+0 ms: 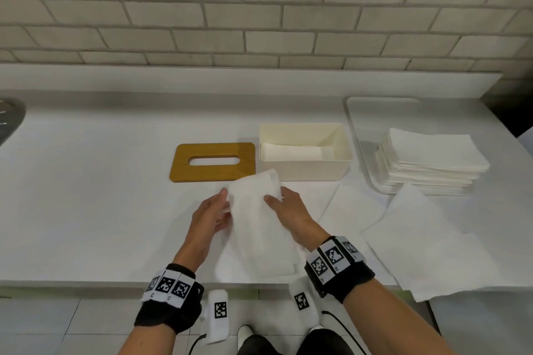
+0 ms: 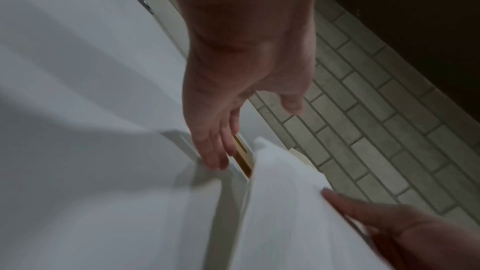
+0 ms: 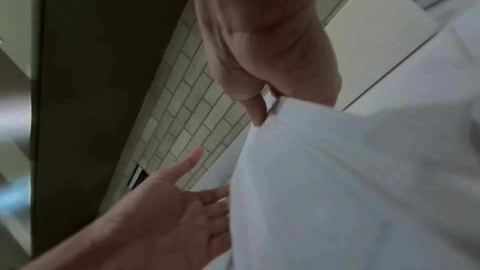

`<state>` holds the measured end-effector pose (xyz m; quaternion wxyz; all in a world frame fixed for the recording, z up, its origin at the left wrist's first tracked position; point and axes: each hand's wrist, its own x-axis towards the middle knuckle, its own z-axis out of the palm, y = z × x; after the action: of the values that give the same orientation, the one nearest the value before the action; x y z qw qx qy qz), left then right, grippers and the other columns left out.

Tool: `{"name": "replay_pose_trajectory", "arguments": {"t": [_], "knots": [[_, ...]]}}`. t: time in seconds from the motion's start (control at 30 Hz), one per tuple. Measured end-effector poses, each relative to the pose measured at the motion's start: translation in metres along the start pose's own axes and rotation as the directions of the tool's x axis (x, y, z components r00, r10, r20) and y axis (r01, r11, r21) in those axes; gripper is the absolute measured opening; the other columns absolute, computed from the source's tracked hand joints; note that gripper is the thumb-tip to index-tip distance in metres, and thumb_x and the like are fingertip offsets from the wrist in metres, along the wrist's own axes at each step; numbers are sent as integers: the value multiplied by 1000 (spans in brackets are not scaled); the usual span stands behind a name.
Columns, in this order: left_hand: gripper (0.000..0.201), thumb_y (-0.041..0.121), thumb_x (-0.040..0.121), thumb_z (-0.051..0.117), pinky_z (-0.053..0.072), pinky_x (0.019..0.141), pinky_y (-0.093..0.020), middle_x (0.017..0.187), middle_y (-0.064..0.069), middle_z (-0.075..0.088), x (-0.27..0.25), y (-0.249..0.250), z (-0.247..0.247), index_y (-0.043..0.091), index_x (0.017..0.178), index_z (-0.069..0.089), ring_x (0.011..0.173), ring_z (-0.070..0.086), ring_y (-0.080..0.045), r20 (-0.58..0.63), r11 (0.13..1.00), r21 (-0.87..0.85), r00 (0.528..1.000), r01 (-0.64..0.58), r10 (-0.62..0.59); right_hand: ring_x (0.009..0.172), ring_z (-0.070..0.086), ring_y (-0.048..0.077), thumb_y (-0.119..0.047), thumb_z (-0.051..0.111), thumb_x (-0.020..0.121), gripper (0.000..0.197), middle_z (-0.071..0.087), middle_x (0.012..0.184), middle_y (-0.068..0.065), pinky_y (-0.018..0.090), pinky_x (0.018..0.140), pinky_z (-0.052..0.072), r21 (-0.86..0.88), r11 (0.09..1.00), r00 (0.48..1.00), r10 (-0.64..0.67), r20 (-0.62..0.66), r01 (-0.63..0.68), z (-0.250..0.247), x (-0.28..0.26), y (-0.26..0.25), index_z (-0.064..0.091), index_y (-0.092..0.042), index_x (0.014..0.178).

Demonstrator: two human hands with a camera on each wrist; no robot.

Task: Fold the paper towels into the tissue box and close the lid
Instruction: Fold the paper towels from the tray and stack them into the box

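Observation:
A white paper towel (image 1: 256, 225) is lifted off the counter between both hands, its lower end trailing near the front edge. My right hand (image 1: 277, 196) pinches its upper right edge; the right wrist view shows the thumb (image 3: 255, 110) pressed on the sheet (image 3: 350, 182). My left hand (image 1: 225, 207) lies open against the left edge, fingers (image 2: 215, 151) straight. Behind stands the open cream tissue box (image 1: 305, 170) with a folded towel (image 1: 297, 151) inside. The wooden lid (image 1: 213, 161) with its slot lies flat to the box's left.
A stack of paper towels (image 1: 429, 161) sits on a white tray (image 1: 360, 124) at the right. Loose sheets (image 1: 427, 242) lie on the counter right of my hands, one overhanging the front edge. A metal sink rim (image 1: 8, 118) shows far left. A brick wall backs the counter.

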<state>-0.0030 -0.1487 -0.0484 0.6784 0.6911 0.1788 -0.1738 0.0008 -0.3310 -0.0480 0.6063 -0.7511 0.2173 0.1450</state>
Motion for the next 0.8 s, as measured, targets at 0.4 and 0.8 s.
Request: {"name": "replay_pose_trajectory", "arguments": {"t": [0.4, 0.8], "knots": [[34, 23, 93, 62, 47, 101, -47, 113, -6, 72, -1, 0, 21, 11, 125, 60, 106, 66, -28, 117, 996, 36, 990, 80, -84, 112, 59, 26, -37, 55, 94, 38, 60, 126, 7, 43, 96, 51, -342, 935, 994, -108, -33, 91, -31, 9, 5, 56, -14, 124], [34, 29, 95, 58, 45, 103, -45, 116, -4, 70, 0, 10, 8, 15, 125, 61, 109, 64, -26, 1, 999, 7, 999, 33, -33, 127, 39, 25, -28, 68, 77, 54, 48, 132, 2, 39, 102, 38, -858, 514, 997, -79, -24, 20, -75, 47, 15, 55, -20, 128]]}}
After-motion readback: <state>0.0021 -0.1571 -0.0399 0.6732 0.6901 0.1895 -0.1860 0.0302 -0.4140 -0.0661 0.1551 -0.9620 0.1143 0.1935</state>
